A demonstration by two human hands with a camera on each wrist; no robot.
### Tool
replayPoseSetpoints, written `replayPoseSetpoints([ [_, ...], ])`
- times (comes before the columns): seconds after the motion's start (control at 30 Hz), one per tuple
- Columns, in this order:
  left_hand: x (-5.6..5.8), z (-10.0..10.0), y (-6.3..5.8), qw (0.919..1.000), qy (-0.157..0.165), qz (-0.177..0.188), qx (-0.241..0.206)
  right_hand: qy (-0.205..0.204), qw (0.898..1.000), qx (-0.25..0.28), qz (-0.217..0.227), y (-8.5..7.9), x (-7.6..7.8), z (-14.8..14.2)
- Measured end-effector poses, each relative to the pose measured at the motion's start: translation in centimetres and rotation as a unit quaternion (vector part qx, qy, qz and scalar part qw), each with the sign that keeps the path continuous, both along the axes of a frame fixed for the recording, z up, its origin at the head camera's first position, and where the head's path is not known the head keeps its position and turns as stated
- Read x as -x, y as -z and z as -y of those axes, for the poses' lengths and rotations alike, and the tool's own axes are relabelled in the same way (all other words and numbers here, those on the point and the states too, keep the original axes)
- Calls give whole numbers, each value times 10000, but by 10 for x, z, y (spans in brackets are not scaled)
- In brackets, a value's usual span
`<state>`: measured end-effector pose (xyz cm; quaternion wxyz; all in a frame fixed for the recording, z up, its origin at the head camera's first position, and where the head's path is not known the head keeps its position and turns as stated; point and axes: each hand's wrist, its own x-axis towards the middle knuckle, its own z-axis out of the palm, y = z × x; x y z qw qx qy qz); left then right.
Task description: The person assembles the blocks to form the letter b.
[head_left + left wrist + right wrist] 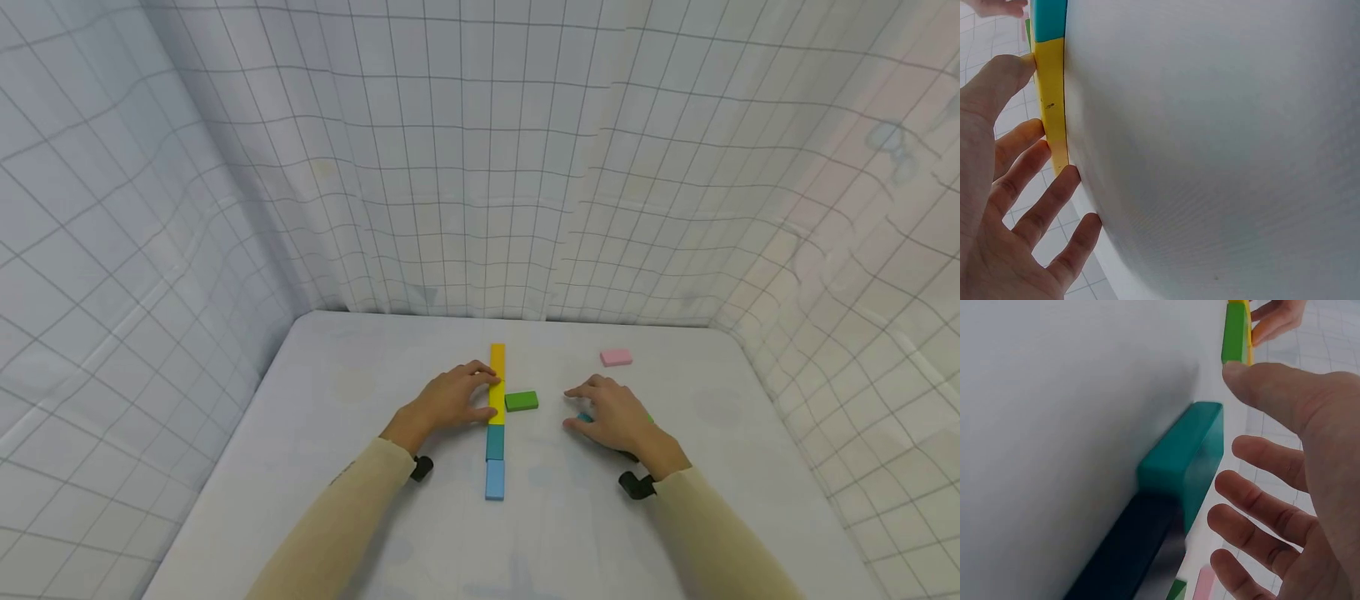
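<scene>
Yellow blocks (pixel 498 400) lie end to end on the tabletop (pixel 330 367), in a straight row with a teal block (pixel 495 442) and a light blue block (pixel 495 480). From far away, I see the left hand (pixel 447 399) touching the yellow ones with its thumb and fingertips. The right hand (pixel 619 418) holds nothing, its fingers apart, close to a second teal block (pixel 1169 450). A green block (pixel 521 402) sits beside the row, and a pink block (pixel 617 357) lies farther back.

A white table (pixel 300 408) stood in the lower part. Behind it and along both its sides hung pale curtains (pixel 465 167) with thin dark grid lines, slightly wavy. At the right, the cloth was partly pinkish. The light was soft.
</scene>
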<state>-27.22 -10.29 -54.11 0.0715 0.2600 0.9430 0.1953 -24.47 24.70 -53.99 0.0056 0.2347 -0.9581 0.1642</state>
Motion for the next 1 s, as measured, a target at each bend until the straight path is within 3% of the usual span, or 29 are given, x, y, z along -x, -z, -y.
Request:
replayPoseSetpoints([
  [0.4, -2, -2, -2, 10000, -61, 17, -38, 187, 9998, 65, -32, 6, -20, -25],
  [1.0, -5, -1, -3, 9999, -73, 14, -77, 90, 9981, 286, -543, 18, -28, -28],
])
